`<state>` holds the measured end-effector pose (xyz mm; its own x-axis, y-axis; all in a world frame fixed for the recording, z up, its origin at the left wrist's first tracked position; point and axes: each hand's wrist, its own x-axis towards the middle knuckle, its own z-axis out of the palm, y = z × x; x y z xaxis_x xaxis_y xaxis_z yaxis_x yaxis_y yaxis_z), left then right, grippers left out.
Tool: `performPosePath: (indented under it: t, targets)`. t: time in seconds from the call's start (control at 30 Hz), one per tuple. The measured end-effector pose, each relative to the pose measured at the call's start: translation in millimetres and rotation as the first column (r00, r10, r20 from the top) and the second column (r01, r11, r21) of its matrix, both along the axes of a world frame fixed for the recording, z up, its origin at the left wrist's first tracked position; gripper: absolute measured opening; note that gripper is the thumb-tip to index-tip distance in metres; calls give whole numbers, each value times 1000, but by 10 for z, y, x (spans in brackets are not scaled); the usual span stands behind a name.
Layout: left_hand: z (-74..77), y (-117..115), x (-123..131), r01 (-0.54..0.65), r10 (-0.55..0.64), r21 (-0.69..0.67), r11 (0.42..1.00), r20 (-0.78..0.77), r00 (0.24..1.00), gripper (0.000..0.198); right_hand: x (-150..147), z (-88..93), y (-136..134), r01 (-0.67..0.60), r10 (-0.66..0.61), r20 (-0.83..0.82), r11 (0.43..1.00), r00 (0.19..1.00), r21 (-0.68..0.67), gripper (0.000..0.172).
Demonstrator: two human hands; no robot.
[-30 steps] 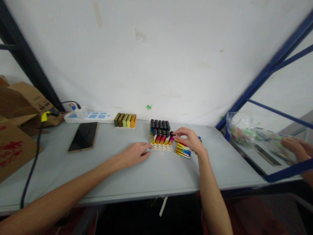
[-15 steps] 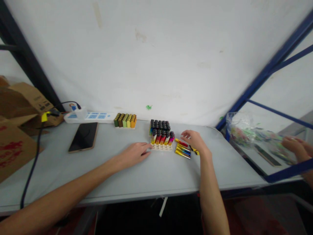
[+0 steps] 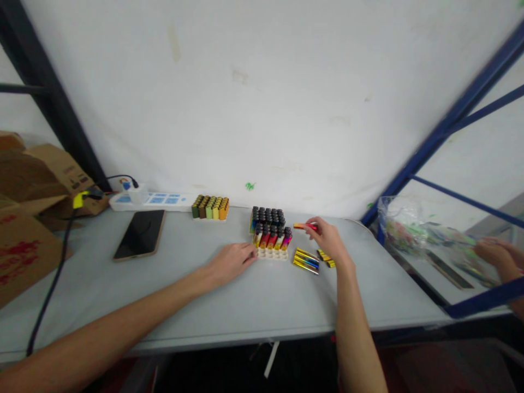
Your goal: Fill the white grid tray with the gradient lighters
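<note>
My right hand (image 3: 326, 239) pinches a red and yellow lighter (image 3: 302, 226), raised a little above the table and pointing left. At the left end of a white tray with holes (image 3: 272, 255), my left hand (image 3: 234, 261) has its fingers closed on the tray's edge. Rows of upright lighters (image 3: 272, 238) in red, yellow and purple fill part of that tray, and its front holes show bare. Behind them stands a block of black-topped lighters (image 3: 268, 216). Several shiny gold lighters (image 3: 305, 261) lie flat right of the tray, with more gold pieces (image 3: 326, 258) under my right wrist.
Another block of green and yellow lighters (image 3: 210, 208) stands at the back by a white power strip (image 3: 170, 202). A phone (image 3: 140, 234) lies to the left, near cardboard boxes (image 3: 28, 245) and a black cable (image 3: 53, 297). Beyond the blue frame (image 3: 426, 136), another person's hands (image 3: 495, 251) show.
My right hand has picked up the red and yellow lighter from the loose ones and raised it. My left fingers have closed at the tray's edge. The view has shifted slightly.
</note>
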<state>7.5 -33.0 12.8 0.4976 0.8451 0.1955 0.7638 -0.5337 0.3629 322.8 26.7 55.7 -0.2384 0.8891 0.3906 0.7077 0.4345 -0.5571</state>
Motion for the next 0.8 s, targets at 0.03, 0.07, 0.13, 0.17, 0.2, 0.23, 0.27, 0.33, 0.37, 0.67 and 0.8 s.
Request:
performPosePath:
  t: [0.03, 0.07, 0.13, 0.17, 0.2, 0.23, 0.27, 0.33, 0.37, 0.67, 0.8]
  targets:
    - [3, -1, 13, -7, 7, 1, 1000, 3, 1000, 12, -47, 42, -27, -39, 42, -85, 999, 996, 34, 28]
    - [3, -2, 24, -12, 12, 5, 1000, 6, 1000, 11, -100, 78, -56, -81, 90, -163, 995, 983, 64, 31]
    - [-12, 0, 45, -27, 27, 19, 999, 7, 1000, 12, -222, 126, -114, -179, 199, -280, 979, 939, 94, 31]
    - [-26, 3, 55, -39, 39, 29, 999, 2, 999, 12, -288, 136, -139, -230, 248, -315, 969, 916, 93, 31]
    - [-41, 7, 65, -51, 51, 40, 998, -3, 999, 13, -354, 136, -161, -273, 285, -331, 958, 900, 83, 30]
    - [-57, 12, 73, -62, 63, 50, 997, -8, 998, 13, -420, 128, -180, -304, 309, -329, 950, 893, 68, 30]
    - [-72, 17, 79, -69, 70, 57, 996, -11, 998, 13, -483, 116, -195, -323, 323, -312, 945, 893, 53, 31]
    - [-89, 24, 82, -65, 66, 63, 996, -2, 998, 12, -600, 84, -219, -349, 344, -255, 937, 904, 28, 32]
    - [-91, 25, 78, -59, 59, 62, 996, 9, 998, 12, -650, 69, -229, -361, 356, -220, 932, 908, 20, 32]
    - [-56, -74, -69, 33, -38, 107, 994, 42, 998, 16, -813, 78, -294, -342, 348, -11, 926, 937, 157, 26]
    - [-73, -118, -136, 57, -58, 127, 990, 6, 998, 26, -852, 91, -298, -377, 376, 43, 907, 926, 187, 21]
